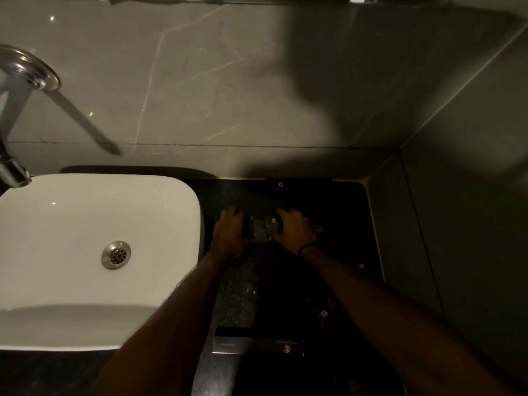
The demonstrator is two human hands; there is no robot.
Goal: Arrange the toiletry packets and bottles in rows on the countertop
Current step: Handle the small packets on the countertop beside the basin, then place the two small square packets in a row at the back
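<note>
At the far left a chrome tap (17,115) stands against the grey marble wall (228,81), and its spout reaches over the white basin (57,224). The basin has a round metal drain (116,255) in its floor. Its right edge sits beside the dark speckled worktop (243,290), which is very dim.

The left hand (230,234) lies on the worktop just right of the basin, palm down, its fingers curled on the left end of a small dark object; the object is too dark to name. Touching this, in the middle between the two hands, is a grey packet (270,228) with a small white logo. The right hand (295,228) grips the right side of this packet, the fingers bent over its top. A dark band (308,247) goes around the right wrist.

Further back, near the wall, a flat dark packet (281,185) with the same logo lies on the worktop. Near the front edge, between the two forearms, a long dark box (257,345) lies across. Right of it, under the right forearm, a dark bottle or tube (323,311) lies tilted; I cannot tell which. Another logo item (361,266) is near the right side wall, hardly visible.
</note>
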